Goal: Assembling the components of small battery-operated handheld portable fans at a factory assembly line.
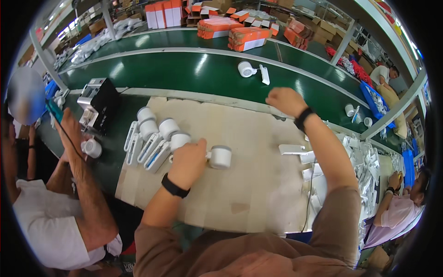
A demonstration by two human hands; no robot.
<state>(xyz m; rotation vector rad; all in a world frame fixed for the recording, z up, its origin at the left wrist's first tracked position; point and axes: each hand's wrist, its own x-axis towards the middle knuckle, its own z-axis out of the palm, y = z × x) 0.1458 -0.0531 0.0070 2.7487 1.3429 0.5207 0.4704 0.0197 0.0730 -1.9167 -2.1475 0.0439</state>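
My left hand point(188, 160) is closed over the cardboard-covered worktop. A white device with a round, cup-like head point(220, 157) sticks out to the right of its fingers, and the grip hides the part between. Just left of that hand stand several similar white devices point(148, 128), bunched in a slanting row with round heads and flat arms. My right hand point(286, 101) is raised at the worktop's far edge, fingers curled in; whatever may be inside is hidden. Beyond it, one more white device point(251, 70) lies on the green conveyor belt.
Loose white plastic parts point(364, 171) pile up right of the cardboard point(249, 194). A black-and-silver machine point(99, 104) stands at the left, beside a co-worker's arm point(78, 157). Flat orange-and-white boxes point(249, 39) lie beyond the belt. Another person point(392, 217) sits at the right, near a blue bin point(376, 104).
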